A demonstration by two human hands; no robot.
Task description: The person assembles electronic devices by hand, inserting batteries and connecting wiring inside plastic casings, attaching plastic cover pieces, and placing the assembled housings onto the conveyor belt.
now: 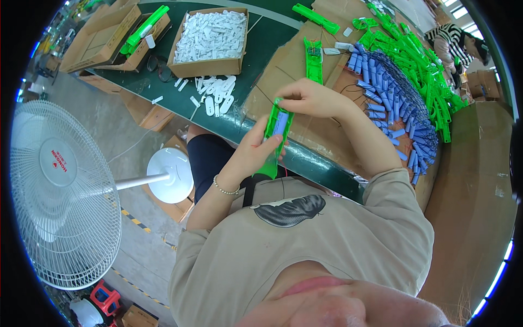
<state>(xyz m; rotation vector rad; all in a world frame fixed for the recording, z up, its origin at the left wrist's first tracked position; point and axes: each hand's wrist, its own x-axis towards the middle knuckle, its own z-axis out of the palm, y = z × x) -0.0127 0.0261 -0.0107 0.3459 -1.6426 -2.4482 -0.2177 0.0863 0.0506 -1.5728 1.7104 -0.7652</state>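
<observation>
The left hand point(253, 150) grips a green plastic casing point(274, 143) from below, fingers wrapped around it, above the near edge of the green worktop point(256, 43). The right hand point(310, 98) pinches fingertips closed on the casing's top end, beside its blue battery point(280, 123).

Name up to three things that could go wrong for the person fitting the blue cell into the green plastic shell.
1. The green shell is held in the air over the lap, past the table edge, by the left hand; a slip could drop it to the floor.
2. The right hand presses the blue cell with its fingertips only; it might seat crooked.
3. The heaped blue cells near the right elbow could be knocked off.
</observation>
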